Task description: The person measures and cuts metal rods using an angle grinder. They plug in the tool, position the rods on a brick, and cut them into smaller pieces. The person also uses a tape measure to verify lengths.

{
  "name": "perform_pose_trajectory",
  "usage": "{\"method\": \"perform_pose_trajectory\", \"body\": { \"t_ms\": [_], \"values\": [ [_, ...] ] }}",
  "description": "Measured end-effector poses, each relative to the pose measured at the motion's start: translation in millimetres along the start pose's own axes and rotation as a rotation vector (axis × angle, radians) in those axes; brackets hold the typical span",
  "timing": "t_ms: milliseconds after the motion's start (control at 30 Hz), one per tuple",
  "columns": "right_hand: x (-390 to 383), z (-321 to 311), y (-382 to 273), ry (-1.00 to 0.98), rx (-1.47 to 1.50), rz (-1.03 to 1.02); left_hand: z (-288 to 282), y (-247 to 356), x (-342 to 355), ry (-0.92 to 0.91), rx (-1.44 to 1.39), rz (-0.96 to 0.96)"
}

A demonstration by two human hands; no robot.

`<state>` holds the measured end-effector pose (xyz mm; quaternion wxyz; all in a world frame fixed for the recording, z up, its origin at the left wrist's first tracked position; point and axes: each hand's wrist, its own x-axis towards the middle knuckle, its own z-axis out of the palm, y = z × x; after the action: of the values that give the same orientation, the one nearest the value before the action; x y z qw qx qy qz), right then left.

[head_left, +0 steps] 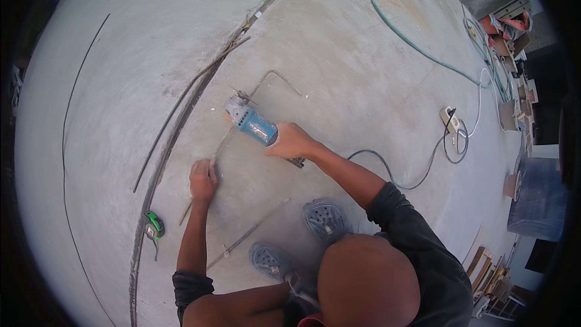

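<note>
Wrapped round the rear body of a blue and grey angle grinder is my right hand. The grinder's head lies over a thin, bent steel rod on the concrete floor; the exact contact of the disc cannot be made out. My left hand is closed on the straight part of that rod, to the near left of the grinder. Beyond the tool the rod bends to the right into a hook. A shorter rod with a small crosspiece near its lower end lies between my left forearm and my shoes.
A green and black tape measure lies by the floor groove. Loose bars and a long thin rod lie left. At right, a black cord trails near a white power strip and a green hose.
</note>
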<state>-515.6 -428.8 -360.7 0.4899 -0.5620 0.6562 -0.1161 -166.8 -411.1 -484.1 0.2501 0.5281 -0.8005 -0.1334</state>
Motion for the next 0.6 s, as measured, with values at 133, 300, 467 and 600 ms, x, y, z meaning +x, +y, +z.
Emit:
{"method": "perform_pose_trajectory", "body": {
  "t_ms": [133,300,467,600],
  "values": [
    [0.0,4.3,0.8,0.016,0.015,-0.011,-1.1,-5.2,-1.6,-0.015,0.027,0.007],
    [-2.5,3.4,6.6,0.019,0.018,-0.007,0.5,-4.3,-0.8,-0.019,0.011,0.012],
    [7.6,5.0,3.7,0.013,0.002,-0.013,0.7,-4.5,-0.6,-0.001,0.006,0.020],
    [10.3,3.2,-2.2,-0.015,-0.004,0.008,1.4,-8.4,-2.2,-0.008,0.014,0.011]
  ]
}}
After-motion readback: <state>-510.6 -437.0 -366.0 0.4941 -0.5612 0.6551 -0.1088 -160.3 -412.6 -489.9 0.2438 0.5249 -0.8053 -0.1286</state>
